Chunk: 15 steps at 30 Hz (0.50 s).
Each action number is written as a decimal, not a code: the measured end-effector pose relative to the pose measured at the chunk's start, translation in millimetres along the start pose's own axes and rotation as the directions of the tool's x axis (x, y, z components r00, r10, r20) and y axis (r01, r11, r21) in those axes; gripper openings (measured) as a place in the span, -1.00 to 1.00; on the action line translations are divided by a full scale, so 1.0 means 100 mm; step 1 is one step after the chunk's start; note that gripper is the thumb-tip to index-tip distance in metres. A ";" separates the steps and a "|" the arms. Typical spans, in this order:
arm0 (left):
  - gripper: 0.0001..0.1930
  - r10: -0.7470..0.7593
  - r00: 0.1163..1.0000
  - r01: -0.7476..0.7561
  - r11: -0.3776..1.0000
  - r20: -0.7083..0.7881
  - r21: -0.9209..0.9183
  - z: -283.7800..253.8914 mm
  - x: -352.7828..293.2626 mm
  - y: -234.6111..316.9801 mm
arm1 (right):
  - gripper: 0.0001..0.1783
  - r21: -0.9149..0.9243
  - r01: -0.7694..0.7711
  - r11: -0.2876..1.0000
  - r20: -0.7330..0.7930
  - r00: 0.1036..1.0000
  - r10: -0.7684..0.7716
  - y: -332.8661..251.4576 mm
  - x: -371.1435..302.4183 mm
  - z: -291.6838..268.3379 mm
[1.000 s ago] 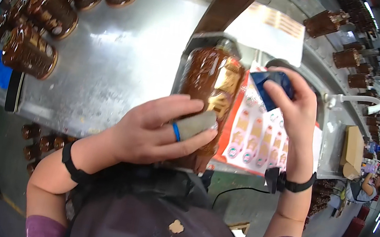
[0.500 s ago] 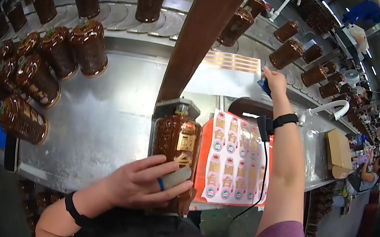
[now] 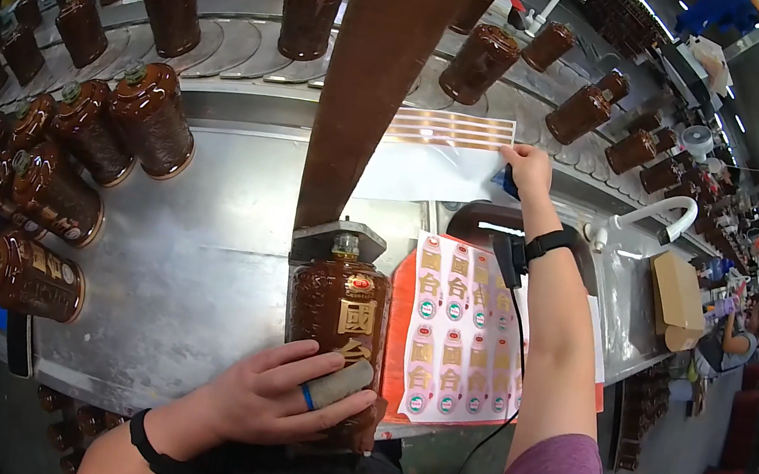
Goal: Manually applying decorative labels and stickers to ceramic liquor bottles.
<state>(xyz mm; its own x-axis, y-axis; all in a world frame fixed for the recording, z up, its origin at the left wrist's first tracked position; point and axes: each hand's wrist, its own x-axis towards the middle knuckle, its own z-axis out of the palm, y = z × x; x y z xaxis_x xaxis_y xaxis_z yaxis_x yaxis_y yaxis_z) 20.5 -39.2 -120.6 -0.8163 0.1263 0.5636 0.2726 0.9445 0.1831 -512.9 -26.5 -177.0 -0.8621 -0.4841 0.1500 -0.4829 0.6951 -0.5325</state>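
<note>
A brown glossy bottle (image 3: 343,297) with gold characters leans before me in a holder at the foot of a brown post. My left hand (image 3: 295,400) wraps its lower part; a grey finger cover (image 3: 341,386) and a blue band are on its fingers. Farther off to the right, my right hand (image 3: 527,170) pinches the right edge of a white backing sheet (image 3: 422,168) with gold strips along its top. Something dark blue (image 3: 509,181) shows under that hand's fingers. Beside the bottle lies a sheet of gold-character labels (image 3: 460,327) on red material; a black cable crosses it.
Several finished-looking brown bottles (image 3: 52,195) crowd the metal table's (image 3: 185,243) left side. Behind runs a curved conveyor (image 3: 231,43) carrying more bottles. The brown post (image 3: 379,64) rises mid-view. A white curved pipe (image 3: 657,215) and an open cardboard box (image 3: 675,299) stand right; another person (image 3: 740,341) sits beyond.
My right hand has come onto the striped sheet's right edge, from just beside it. My left hand stays on the bottle. The view has shifted slightly, and conveyor bottles sit in different places.
</note>
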 end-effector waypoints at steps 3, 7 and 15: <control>-0.56 -0.029 1.000 0.029 0.999 0.006 -0.013 -0.03 0.03 0.03 | -0.71 0.017 0.051 0.999 -0.051 0.997 -0.050 0.03 -0.10 -0.01; -0.52 -0.039 0.999 0.039 0.998 0.008 -0.047 -0.05 0.08 0.04 | -0.69 0.124 0.056 0.991 -0.118 0.992 -0.041 0.18 -0.06 0.03; -0.37 -0.087 0.996 0.086 0.993 -0.003 -0.080 -0.01 0.07 0.06 | -0.70 0.205 -0.029 0.978 -0.050 0.998 0.041 0.04 -0.08 0.02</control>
<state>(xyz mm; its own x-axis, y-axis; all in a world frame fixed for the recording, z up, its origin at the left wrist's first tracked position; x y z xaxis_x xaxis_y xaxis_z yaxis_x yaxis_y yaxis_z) 17.0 -32.9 -114.7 -0.8352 0.0426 0.5484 0.2409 0.9246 0.2950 -507.8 -20.7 -182.1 -0.8876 -0.4281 0.1699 -0.4157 0.5855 -0.6960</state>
